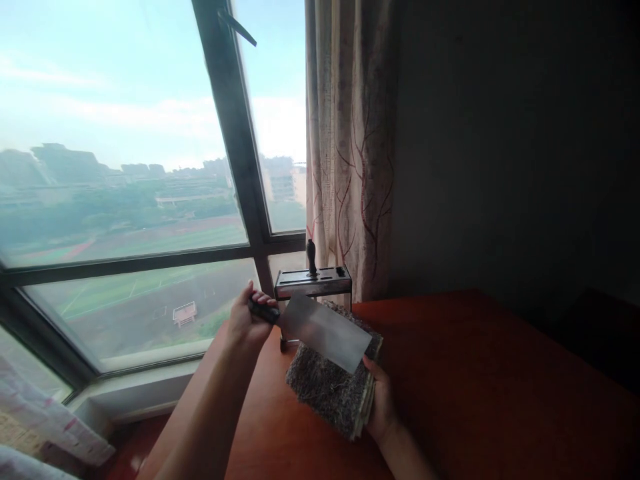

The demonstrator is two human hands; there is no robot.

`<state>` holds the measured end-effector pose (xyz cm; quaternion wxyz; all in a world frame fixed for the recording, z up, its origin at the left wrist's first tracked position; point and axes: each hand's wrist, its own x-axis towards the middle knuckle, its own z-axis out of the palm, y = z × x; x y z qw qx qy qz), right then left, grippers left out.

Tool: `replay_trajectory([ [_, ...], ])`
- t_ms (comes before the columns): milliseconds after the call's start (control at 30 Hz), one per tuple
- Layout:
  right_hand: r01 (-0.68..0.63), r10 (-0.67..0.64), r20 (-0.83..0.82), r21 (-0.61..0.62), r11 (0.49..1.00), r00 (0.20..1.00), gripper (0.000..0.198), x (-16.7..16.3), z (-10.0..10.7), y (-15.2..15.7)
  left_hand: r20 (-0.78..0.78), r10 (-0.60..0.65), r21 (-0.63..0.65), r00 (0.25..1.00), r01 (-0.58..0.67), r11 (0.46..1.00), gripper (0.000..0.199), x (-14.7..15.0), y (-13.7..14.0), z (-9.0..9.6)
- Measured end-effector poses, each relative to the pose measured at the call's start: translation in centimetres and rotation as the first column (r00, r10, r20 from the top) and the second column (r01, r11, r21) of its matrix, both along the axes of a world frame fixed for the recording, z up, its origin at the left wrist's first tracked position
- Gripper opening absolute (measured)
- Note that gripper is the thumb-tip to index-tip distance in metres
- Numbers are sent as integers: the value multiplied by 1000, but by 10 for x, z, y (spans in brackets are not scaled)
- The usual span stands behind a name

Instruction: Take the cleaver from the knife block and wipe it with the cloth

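Both hands grip: left [247, 320] holds cleaver [325, 331] over cloth [325, 390], right [383, 403] clasps cloth's edge.

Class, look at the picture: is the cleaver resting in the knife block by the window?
No, the left hand holds the cleaver above the grey cloth, in front of the knife block.

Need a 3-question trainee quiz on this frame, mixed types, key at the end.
1. True or false: the left hand grips the cleaver by its handle.
2. What does the right hand hold? A) a folded grey cloth B) a plate C) a cup
3. What stands behind the cleaver, by the curtain?

Key:
1. True
2. A, the cloth, held at its right edge over the table.
3. A knife block with one dark handle sticking up.
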<state>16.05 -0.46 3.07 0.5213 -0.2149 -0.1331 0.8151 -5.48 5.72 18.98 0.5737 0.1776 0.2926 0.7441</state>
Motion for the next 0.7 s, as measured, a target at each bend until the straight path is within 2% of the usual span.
replay_trajectory([
  [100, 13, -13, -10, 62, 998, 1000, 57, 1, 9, -2, 133, 32, -122, 991, -16, 992, 32, -5, -7, -37],
  [233, 3, -5, 33, 77, 997, 999, 56, 0, 13, -4, 217, 149, -160, 965, -116, 980, 30, -2, -21, -66],
  [333, 28, -29, 26, 44, 999, 999, 47, 1, 9, -3, 250, 106, -136, 963, -73, 988, 25, 8, -35, -79],
  [500, 35, -35, -28, 11, 999, 999, 41, 7, 8, -1, 417, -43, 0, 908, 47, 999, 16, 19, -63, -93],
  [700, -5, 5, -27, -3, 1000, 1000, 41, 11, 9, -1, 275, -69, -81, 959, 95, 992, 23, 13, -77, -116],
])
